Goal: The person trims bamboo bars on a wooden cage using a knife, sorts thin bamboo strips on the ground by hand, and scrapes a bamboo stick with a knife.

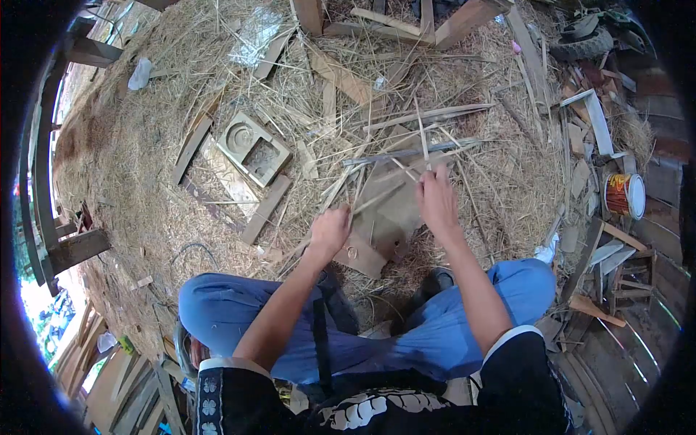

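Between my knees, a dark flat sheet point(380, 206) lies on the straw-covered ground with thin sticks across it. My left hand point(331, 230) is closed at the sheet's left side, beside a thin strip; what its fingers grip is too small to make out. At the sheet's right side my right hand point(438, 196) is closed round a thin wooden stick point(422, 127) that points away from me. Another short stick point(404, 169) reaches toward the right fingers. Long split sticks point(428, 116) lie beyond both hands.
A wooden block with a round and a square recess point(235, 138) lies left of the hands, among boards point(266, 210). At the right are a paint bucket point(634, 196), a tire point(582, 45) and scrap wood. Wooden beams point(464, 22) stand at the top.
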Demonstrator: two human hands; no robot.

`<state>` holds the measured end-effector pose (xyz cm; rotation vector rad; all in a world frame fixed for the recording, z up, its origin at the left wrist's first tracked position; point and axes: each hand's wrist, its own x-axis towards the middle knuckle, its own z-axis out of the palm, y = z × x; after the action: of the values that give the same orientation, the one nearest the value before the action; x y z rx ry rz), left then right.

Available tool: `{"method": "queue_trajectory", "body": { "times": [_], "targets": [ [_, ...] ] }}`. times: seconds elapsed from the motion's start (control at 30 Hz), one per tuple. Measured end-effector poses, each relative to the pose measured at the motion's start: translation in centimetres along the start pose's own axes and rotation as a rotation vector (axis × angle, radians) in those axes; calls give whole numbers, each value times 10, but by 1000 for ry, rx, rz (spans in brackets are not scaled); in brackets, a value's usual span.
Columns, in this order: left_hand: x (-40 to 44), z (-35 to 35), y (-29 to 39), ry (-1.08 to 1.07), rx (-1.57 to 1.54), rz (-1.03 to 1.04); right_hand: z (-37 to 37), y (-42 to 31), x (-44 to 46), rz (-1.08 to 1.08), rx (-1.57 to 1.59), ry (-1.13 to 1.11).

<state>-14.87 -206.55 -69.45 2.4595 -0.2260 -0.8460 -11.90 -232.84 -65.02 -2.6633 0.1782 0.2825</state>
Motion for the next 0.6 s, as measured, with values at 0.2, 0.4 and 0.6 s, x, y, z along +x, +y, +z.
{"method": "queue_trajectory", "body": {
  "times": [0.2, 0.4, 0.6],
  "targets": [
    [12, -4, 17, 272, -268, 76, -7, 1, -5, -12, 37, -41],
    [13, -26, 48, 175, -235, -43, -7, 2, 1, 108, 46, -51],
    [20, -29, 60, 168, -81, -75, -19, 9, -3, 5, 46, -113]
  ]
}}
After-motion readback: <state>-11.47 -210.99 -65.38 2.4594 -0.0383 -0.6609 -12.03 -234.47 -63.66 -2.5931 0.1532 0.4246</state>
